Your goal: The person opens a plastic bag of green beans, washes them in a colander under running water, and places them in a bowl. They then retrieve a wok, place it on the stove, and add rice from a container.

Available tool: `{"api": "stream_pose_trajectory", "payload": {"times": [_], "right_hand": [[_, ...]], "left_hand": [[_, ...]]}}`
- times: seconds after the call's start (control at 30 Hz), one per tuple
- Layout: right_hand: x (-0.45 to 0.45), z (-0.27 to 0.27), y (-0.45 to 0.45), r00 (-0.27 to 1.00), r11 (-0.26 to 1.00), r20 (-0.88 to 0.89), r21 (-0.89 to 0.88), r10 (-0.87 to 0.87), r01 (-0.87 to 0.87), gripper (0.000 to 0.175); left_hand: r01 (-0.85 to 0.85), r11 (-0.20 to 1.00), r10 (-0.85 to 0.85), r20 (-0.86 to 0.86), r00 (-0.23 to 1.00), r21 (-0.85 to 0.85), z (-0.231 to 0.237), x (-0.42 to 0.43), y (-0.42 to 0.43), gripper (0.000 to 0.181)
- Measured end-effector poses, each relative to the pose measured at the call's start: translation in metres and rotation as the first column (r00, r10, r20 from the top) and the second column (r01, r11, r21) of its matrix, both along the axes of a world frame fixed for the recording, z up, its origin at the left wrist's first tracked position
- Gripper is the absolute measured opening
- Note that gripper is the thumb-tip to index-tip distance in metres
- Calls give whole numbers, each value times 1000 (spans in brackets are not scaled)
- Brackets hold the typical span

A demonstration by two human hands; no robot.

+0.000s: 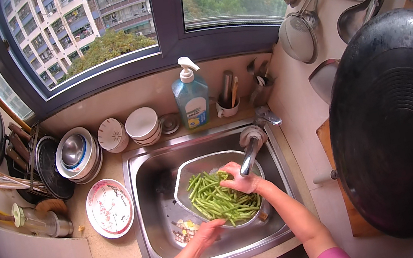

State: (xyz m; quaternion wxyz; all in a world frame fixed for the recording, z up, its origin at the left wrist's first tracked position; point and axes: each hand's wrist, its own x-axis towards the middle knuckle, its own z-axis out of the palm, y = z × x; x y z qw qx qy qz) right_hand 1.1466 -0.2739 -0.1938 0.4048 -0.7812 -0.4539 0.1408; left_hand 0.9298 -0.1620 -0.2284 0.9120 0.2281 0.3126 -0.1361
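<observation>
A clear basin (pixel 182 174) with a patterned rim stands in the stainless steel sink (pixel 158 235). Cut green beans (pixel 218 198) fill much of it. My left hand (pixel 209 231) grips the basin's near rim. At the far right of the beans, under the chrome faucet (pixel 251 156), my right hand (pixel 239 179) reaches into the basin. Something yellow-green shows at its fingertips; whether the fingers close on it, I cannot tell. Pale and brownish scraps (pixel 186 231) lie on the sink floor left of my left hand. A cloth (pixel 252 134) is wrapped round the faucet's base.
A patterned plate (pixel 110 208) sits left of the sink. Behind are stacked bowls (pixel 143 125), a blue pump bottle (pixel 192 98) and a mug with utensils (pixel 228 107). A big black wok (pixel 398 125) hangs at the right, before a wooden board (pixel 357 222). Knives (pixel 17 148) stand far left.
</observation>
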Motion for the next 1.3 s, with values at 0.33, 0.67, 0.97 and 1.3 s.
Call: {"api": "stream_pose_trajectory", "payload": {"times": [0.33,0.67,0.97,1.3], "right_hand": [[-9,29,-12,949,950,-139,-173,-284,259,65],[-10,-7,2,810,985,-565,-33,-160,172,53],[-14,44,-24,977,965,-162,-199,140,-171,62],[-35,15,-6,989,963,85,-234,-118,135,78]], "left_hand": [[-20,998,25,-73,997,64,-11,-8,4,32],[1,998,-1,-6,1000,68,7,0,-10,43],[-81,996,80,-15,997,-30,-1,4,-2,40],[20,999,-20,-20,1000,-34,-31,-8,-3,39]]}}
